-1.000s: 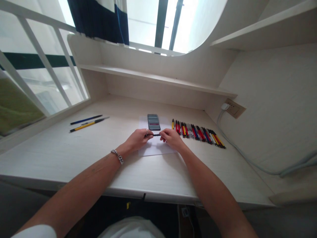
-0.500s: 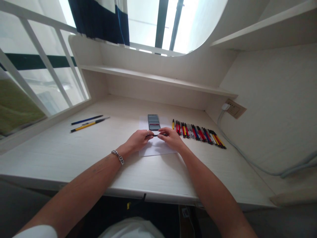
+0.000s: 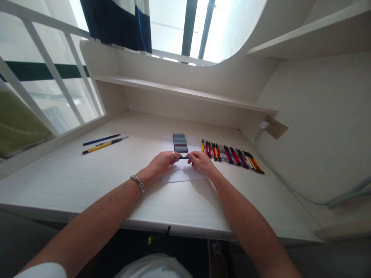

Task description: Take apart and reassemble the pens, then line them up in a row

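Note:
My left hand [image 3: 161, 163] and my right hand [image 3: 200, 162] meet over a white sheet of paper [image 3: 182, 173] on the pale desk [image 3: 87, 177]. Both pinch the ends of a thin black pen [image 3: 183, 157] held level between them, fingers closed. A dark phone [image 3: 180, 142] lies on the paper just beyond the hands. A metal bracelet sits on my left wrist.
A row of several red, yellow, blue and black pens [image 3: 233, 155] lies to the right of the phone. Two pens, one blue [image 3: 101, 139] and one yellow and black [image 3: 102, 146], lie at the far left. A grey cable [image 3: 290, 185] runs from a wall socket [image 3: 274, 126] along the right.
The hands drew slightly closer on the pen half a second ago and have now eased apart again. Everything else stays still.

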`<action>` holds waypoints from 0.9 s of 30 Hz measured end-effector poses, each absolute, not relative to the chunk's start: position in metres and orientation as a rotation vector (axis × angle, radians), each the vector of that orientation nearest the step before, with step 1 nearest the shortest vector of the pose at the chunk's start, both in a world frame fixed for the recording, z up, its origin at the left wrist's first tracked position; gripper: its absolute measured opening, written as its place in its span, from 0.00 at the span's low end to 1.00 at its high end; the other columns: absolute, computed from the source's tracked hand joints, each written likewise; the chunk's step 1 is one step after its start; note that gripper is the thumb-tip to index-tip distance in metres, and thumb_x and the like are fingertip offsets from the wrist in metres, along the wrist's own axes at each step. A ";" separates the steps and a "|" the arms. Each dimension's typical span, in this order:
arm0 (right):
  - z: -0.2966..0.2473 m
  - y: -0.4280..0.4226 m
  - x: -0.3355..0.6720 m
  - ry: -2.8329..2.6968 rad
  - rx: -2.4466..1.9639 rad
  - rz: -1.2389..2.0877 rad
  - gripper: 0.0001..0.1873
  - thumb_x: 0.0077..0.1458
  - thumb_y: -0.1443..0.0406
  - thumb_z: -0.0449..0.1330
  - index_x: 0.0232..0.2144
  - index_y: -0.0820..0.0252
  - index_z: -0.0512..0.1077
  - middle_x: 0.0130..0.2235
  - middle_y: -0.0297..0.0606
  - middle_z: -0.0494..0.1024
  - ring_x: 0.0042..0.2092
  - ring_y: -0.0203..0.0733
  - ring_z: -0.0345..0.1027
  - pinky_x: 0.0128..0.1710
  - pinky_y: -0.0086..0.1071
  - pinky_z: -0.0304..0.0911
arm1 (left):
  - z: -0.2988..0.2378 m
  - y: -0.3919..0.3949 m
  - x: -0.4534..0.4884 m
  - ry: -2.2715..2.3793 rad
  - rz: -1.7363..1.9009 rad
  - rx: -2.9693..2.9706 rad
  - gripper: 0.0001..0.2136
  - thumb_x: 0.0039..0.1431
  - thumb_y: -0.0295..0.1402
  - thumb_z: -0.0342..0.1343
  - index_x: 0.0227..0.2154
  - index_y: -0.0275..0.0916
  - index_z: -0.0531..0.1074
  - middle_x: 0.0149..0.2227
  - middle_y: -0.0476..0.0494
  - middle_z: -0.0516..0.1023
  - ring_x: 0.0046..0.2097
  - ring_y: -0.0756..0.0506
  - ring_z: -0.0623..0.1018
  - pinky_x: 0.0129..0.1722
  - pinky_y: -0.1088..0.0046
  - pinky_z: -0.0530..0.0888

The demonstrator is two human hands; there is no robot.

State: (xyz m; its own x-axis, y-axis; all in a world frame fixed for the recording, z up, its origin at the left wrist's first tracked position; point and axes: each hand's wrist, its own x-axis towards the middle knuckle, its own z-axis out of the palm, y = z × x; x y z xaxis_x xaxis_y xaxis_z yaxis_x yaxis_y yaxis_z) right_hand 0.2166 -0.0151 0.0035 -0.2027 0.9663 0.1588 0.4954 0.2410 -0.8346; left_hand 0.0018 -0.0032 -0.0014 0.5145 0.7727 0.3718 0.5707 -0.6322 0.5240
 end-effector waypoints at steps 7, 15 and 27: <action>0.003 -0.016 0.216 -1.805 -1.278 0.816 0.13 0.54 0.61 0.64 0.40 0.61 0.78 0.37 0.39 0.81 0.33 0.37 0.72 0.35 0.29 0.65 | -0.003 -0.002 0.001 1.118 0.854 2.411 0.13 0.63 0.29 0.52 0.46 0.38 0.78 0.44 0.39 0.82 0.43 0.43 0.80 0.45 0.67 0.75; 0.004 -0.013 0.221 -1.794 -1.251 0.733 0.08 0.50 0.66 0.64 0.34 0.61 0.78 0.31 0.36 0.80 0.33 0.37 0.71 0.35 0.30 0.64 | -0.004 -0.001 0.001 1.142 0.751 2.464 0.21 0.59 0.23 0.49 0.53 0.43 0.75 0.41 0.42 0.80 0.39 0.46 0.78 0.41 0.72 0.74; -0.007 0.004 0.240 -1.772 -1.454 0.447 0.06 0.55 0.67 0.63 0.36 0.59 0.80 0.36 0.38 0.82 0.38 0.41 0.73 0.41 0.33 0.64 | 0.002 0.014 -0.020 1.355 0.679 2.364 0.18 0.57 0.23 0.49 0.47 0.42 0.76 0.41 0.43 0.81 0.41 0.44 0.78 0.40 0.72 0.71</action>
